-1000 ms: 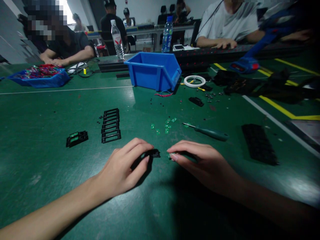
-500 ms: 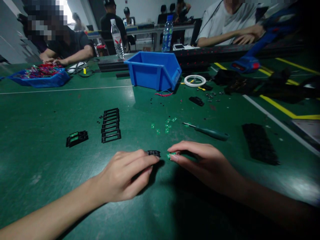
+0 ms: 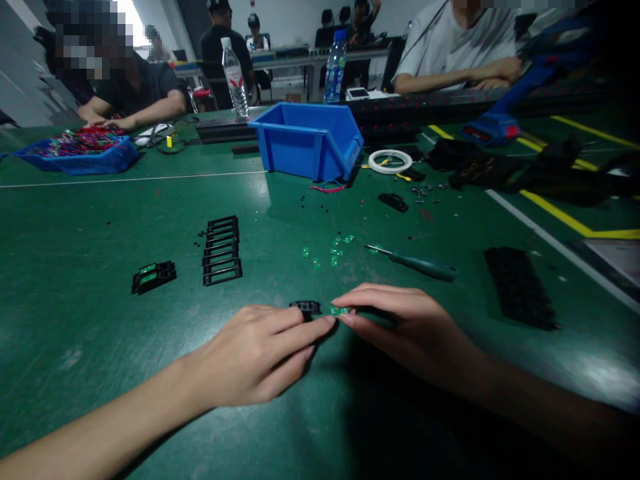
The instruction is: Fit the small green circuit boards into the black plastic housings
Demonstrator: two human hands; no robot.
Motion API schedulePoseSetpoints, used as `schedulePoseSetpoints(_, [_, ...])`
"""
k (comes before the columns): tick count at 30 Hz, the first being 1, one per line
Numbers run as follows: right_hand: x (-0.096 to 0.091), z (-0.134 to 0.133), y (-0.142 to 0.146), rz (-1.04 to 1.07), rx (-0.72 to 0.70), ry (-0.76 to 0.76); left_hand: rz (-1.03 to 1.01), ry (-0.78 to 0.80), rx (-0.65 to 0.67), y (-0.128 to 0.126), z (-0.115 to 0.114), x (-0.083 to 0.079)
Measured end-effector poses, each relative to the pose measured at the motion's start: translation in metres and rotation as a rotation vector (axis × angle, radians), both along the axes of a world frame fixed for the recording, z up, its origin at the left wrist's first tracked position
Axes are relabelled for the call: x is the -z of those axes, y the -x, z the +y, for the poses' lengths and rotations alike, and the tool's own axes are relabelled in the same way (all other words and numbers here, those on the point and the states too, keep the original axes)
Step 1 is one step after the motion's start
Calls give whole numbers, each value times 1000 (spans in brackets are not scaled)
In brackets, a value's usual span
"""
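My left hand [image 3: 263,353] is closed around a small black plastic piece [image 3: 307,307], whose far side shows beyond the fingers; the grip underneath is partly hidden. One finger of that hand reaches right, to the fingertips of my right hand [image 3: 400,320]. Between thumb and forefinger, my right hand pinches a small green circuit board [image 3: 339,311], just right of the black piece and apart from it. Several loose green boards [image 3: 336,253] lie beyond the hands, beside a screwdriver [image 3: 420,264] with a dark green handle.
To the left lie a black ladder-like frame [image 3: 221,252] and a black holder with green boards [image 3: 154,276]. A dark slab [image 3: 521,288] lies right. Farther back are a blue bin [image 3: 290,150], a tape roll [image 3: 389,162], a wire-filled tray [image 3: 75,163] and a blue power tool [image 3: 493,128]. Co-workers sit opposite.
My left finger has stretched right to the green board and my right fingertips. The board has turned to show more of its face. The black piece has shifted slightly left.
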State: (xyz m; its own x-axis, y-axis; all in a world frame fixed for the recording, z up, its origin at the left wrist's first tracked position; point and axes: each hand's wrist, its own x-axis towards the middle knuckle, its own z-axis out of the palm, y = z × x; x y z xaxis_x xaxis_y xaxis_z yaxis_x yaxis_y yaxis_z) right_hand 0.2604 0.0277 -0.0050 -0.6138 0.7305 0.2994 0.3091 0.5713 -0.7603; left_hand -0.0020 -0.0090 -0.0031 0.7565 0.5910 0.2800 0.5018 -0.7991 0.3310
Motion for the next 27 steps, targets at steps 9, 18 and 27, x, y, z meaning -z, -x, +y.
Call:
schedulePoseSetpoints(9, [-1,0,0,18,-42,25,65,18,-38,0,-1,1])
schedulePoseSetpoints(18, [-6,-1,1,56,-126,107,33,21,-22,1,-2,1])
schedulePoseSetpoints(27, [-4,-1,1,44,-114,102,17,37,-1,1,-1,1])
